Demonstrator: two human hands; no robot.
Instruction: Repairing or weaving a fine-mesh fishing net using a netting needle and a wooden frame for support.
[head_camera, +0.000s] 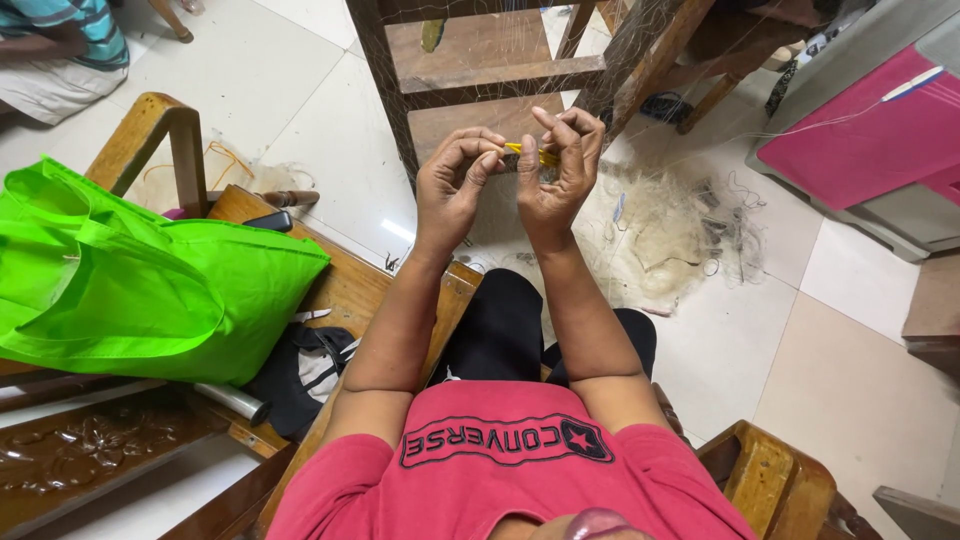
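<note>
- Nearest to us, we see our red shirt (500, 480) and dark trousers (510, 330), with both forearms reaching out over a wooden seat (350, 290).
- On that seat to our left lies a bright green cloth bag (150, 285), with a dark pouch (305, 370) just beside it and a metal tube (235, 402) poking out from under the bag.
- Our left hand (455, 185) is curled nearly closed, the thumb and forefinger pinched on one end of a small yellow tool (530, 152).
- Our right hand (560, 170) is curled the same way, its fingertips pinched on the other end of the yellow tool, so the two hands almost touch.
- The yellow tool sits between the two hands, held up in the air in front of a wooden chair frame (490, 75).
- Fine, pale netting (670, 230) hangs from that frame and heaps on the tiled floor (300, 90) just beyond our right hand; we cannot tell which strand the fingers grip.
- Farther right stands a grey case with a pink cloth (860, 140) on top.
- At the far left, another person's striped sleeve (60, 20) shows at the edge.
</note>
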